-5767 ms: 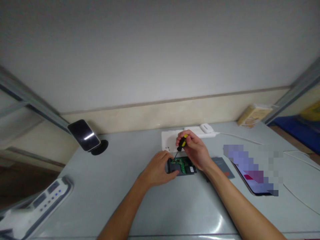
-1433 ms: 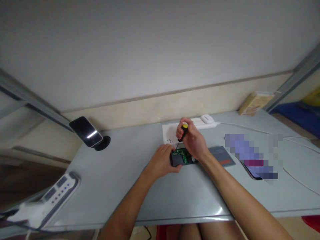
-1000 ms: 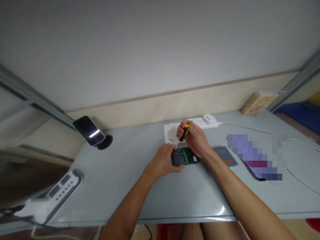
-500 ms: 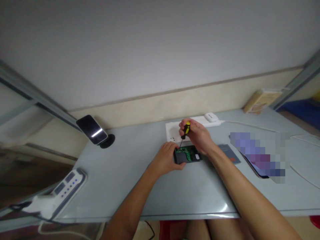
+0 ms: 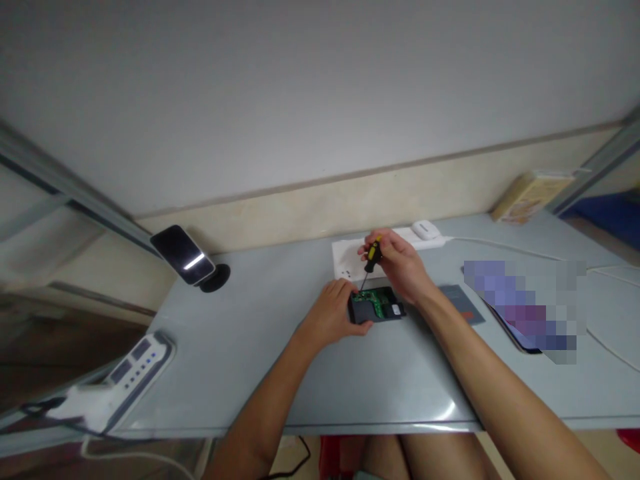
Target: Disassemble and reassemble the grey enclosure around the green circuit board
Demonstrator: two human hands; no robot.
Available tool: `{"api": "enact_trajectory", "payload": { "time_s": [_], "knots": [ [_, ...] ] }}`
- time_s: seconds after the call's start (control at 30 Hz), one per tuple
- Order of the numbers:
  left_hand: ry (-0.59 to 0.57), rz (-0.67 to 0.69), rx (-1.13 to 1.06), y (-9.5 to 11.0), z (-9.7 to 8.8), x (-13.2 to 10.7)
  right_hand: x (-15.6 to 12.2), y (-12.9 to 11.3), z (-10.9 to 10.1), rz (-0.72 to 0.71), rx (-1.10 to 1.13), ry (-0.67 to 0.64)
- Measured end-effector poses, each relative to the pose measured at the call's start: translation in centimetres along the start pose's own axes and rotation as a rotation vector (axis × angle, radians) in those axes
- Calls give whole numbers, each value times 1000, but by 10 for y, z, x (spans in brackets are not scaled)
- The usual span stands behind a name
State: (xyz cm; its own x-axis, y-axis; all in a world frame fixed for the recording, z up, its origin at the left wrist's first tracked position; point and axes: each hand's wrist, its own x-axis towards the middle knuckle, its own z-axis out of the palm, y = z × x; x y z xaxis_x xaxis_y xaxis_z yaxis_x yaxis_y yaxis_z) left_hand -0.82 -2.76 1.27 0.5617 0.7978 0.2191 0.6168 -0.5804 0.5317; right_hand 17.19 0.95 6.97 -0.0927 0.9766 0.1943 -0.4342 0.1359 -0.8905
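Observation:
A small black electronic device (image 5: 367, 311) with a bare green circuit board lies on the table. My left hand (image 5: 336, 311) grips its left end, fingers along the far edge and thumb at the near edge. In my right hand (image 5: 397, 263) is a black-and-yellow screwdriver (image 5: 373, 256), tilted, its shaft pointing down to the board's upper left corner. Whether the tip sits in a screw is too small to tell. Behind the device lies a white sheet (image 5: 347, 257) with a few small dark bits on it, probably screws. A flat grey panel (image 5: 463, 303) with an orange mark lies right of my right wrist.
A phone on a round black stand (image 5: 215, 279) is at the back left. A white power strip (image 5: 135, 373) sits at the left edge. On the right are a large phone (image 5: 525, 348), partly blurred out, white cables, a white case (image 5: 425, 230) and a box (image 5: 530, 197).
The screwdriver and the fingers of my right hand have turned slightly, with the shaft still at the same corner. My left hand keeps its hold. The whole view has shifted a little.

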Motion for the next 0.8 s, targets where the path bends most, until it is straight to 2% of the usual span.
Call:
{"api": "enact_trajectory", "payload": {
  "time_s": [0.1, 0.2, 0.33, 0.6, 0.67, 0.8],
  "knots": [
    [-5, 2, 1, 1, -1, 0, 1, 2, 2, 9, 49, -2],
    [-6, -7, -6, 1, -1, 1, 0, 9, 14, -12, 133, 54],
    [-8, -4, -7, 1, -1, 1, -5, 15, 25, -31, 113, 46],
    [-7, 19, 9, 0, -2, 1, -9, 1, 7, -71, -164, -145],
    [-12, 19, 12, 1, -3, 1, -8, 1, 7, -46, -108, -153],
    [-25, -3, 11, 2, -4, 2, -5, 6, 13, -16, 120, -57]
  ]
}}
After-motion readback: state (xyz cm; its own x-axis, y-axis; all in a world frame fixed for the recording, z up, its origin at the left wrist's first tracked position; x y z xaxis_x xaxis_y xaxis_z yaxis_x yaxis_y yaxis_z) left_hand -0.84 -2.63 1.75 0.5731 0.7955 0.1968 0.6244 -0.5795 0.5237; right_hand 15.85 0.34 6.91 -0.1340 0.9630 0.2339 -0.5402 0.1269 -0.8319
